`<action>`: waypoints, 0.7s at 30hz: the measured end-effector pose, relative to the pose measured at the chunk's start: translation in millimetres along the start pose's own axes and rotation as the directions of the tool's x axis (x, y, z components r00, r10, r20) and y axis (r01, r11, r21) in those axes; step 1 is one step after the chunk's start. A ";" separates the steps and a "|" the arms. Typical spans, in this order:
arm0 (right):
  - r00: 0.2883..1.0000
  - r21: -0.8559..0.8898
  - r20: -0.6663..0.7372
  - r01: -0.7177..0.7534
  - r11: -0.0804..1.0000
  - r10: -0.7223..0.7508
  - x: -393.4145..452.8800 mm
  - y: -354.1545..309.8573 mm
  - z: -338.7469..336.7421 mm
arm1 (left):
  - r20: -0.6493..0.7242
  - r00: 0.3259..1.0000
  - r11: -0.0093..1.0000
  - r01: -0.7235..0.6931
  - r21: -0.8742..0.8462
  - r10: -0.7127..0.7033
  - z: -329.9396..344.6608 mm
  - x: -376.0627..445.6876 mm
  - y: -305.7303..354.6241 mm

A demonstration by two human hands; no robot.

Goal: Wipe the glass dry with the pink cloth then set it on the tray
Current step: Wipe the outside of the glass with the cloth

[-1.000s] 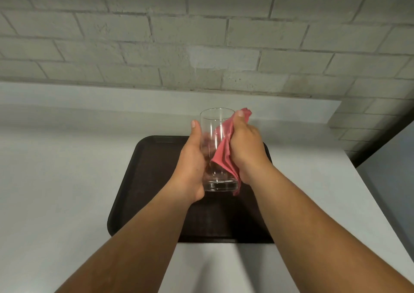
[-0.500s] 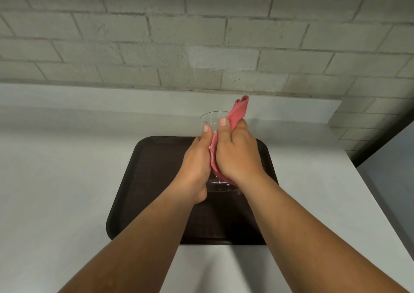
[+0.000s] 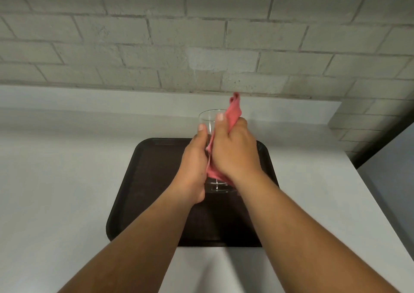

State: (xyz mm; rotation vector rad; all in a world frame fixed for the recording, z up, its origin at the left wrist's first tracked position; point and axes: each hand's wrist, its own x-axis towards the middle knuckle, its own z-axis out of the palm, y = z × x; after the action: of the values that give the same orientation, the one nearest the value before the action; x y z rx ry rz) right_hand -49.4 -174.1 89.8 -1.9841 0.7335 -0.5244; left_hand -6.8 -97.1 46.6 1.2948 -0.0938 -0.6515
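left hand (image 3: 194, 169) wrapped round the glass (image 3: 210, 122), thumb up. right hand (image 3: 233, 151) presses pink cloth (image 3: 234, 111) against its side. glass upright, rim up (base visible), held over dark tray (image 3: 147, 180) on white counter (image 3: 56, 180).

Both hands hold a clear glass (image 3: 209, 122) upright above a dark brown tray (image 3: 152, 180) on the white counter (image 3: 56, 180). The left hand (image 3: 193, 169) grips its left side, while the right hand (image 3: 234, 153) presses a pink cloth (image 3: 234, 113) against the glass (one end sticks up past the right fingers (image 3: 220, 122)).
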 end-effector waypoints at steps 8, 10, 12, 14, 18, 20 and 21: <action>0.900 0.424 0.302 -0.422 0.801 0.315 6.5 27.7 -7.0 | -0.002 1.000 0.997 0.030 -0.073 -0.030 0.3 -7.1 7.5; 0.925 0.354 0.268 -0.353 0.866 0.268 -6.9 32.2 0.5 | -0.106 0.994 0.999 0.027 -0.037 -0.031 -1.4 -2.3 6.6; 0.963 0.285 0.205 -0.232 0.930 0.177 -18.7 34.8 5.6 | -0.167 0.986 0.998 0.001 0.055 0.009 -5.3 2.9 4.2; 0.987 0.225 0.133 -0.115 0.968 0.087 -25.3 35.2 7.5 | -0.180 0.982 0.989 -0.037 0.141 0.063 -7.1 5.0 2.6; 0.999 0.133 0.045 -0.001 0.991 -0.005 -30.8 32.2 5.8 | -0.116 0.993 0.996 -0.007 0.086 0.017 -4.0 1.5 4.0; 0.999 0.087 0.035 0.023 0.996 -0.026 -32.9 30.8 5.9 | -0.084 0.996 1.000 0.023 0.004 -0.023 -2.2 -0.2 2.8; 0.999 0.069 0.039 0.035 0.997 -0.038 -34.3 29.7 6.1 | -0.072 0.997 1.000 0.026 -0.016 -0.027 -2.1 -0.6 1.9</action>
State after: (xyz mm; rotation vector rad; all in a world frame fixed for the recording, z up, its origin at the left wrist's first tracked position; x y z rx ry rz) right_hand -79.1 -158.7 58.6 -1.9419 0.6470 -0.5226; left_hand -5.7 -94.7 47.9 1.3055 -0.0126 -0.6269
